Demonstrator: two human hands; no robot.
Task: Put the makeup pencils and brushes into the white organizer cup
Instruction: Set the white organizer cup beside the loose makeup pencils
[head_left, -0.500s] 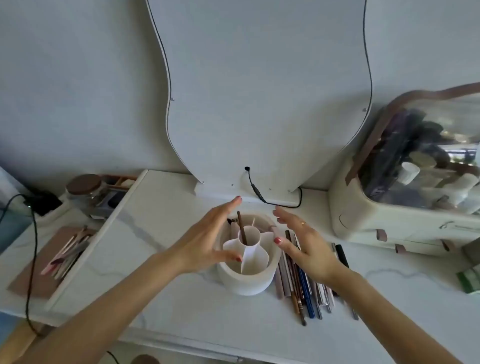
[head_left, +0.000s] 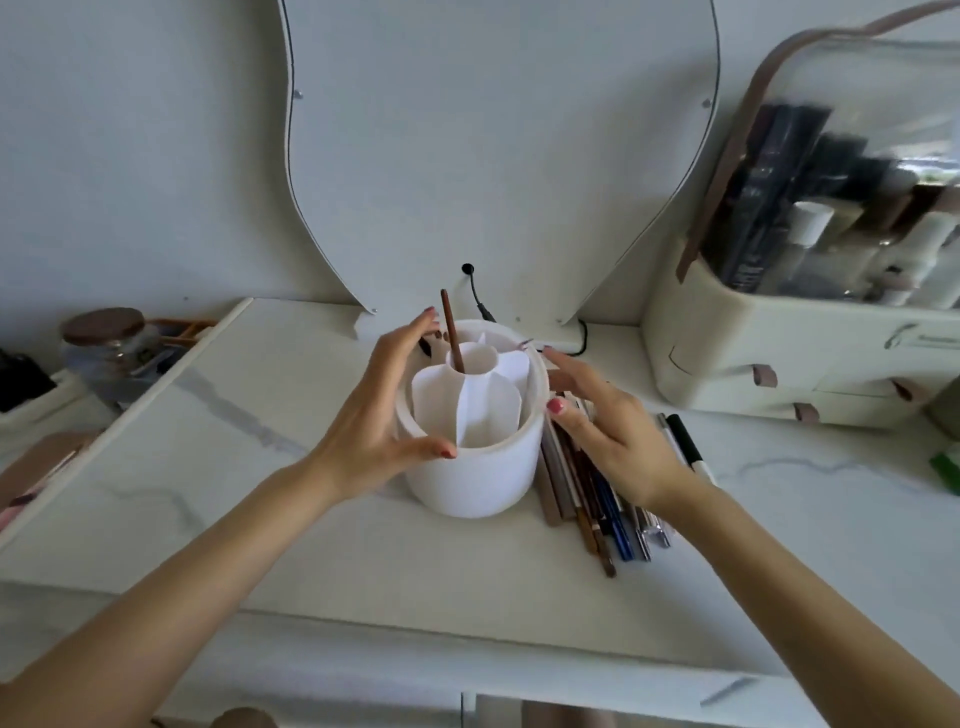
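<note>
The white organizer cup (head_left: 467, 483) stands mid-table, with petal-shaped dividers inside. One brown pencil (head_left: 449, 332) sticks up from its centre tube. My left hand (head_left: 374, 415) wraps the cup's left side, thumb on the near rim and fingers round the back. My right hand (head_left: 618, 436) is spread open at the cup's right side, thumb against the wall. It hovers over a pile of several makeup pencils and brushes (head_left: 597, 514) lying flat beside the cup. A black pen (head_left: 685, 441) lies just right of that hand.
A curvy mirror (head_left: 493, 156) with a black cable (head_left: 480, 299) stands right behind the cup. A cream cosmetics case (head_left: 805, 364) fills the right side. At the left are a lidded jar (head_left: 104, 343) and a lower tray (head_left: 31, 478). A green item (head_left: 945, 467) lies at the right edge.
My left hand has closed around the cup's left side and my right hand has come against its right wall. The view has drawn closer to the cup.
</note>
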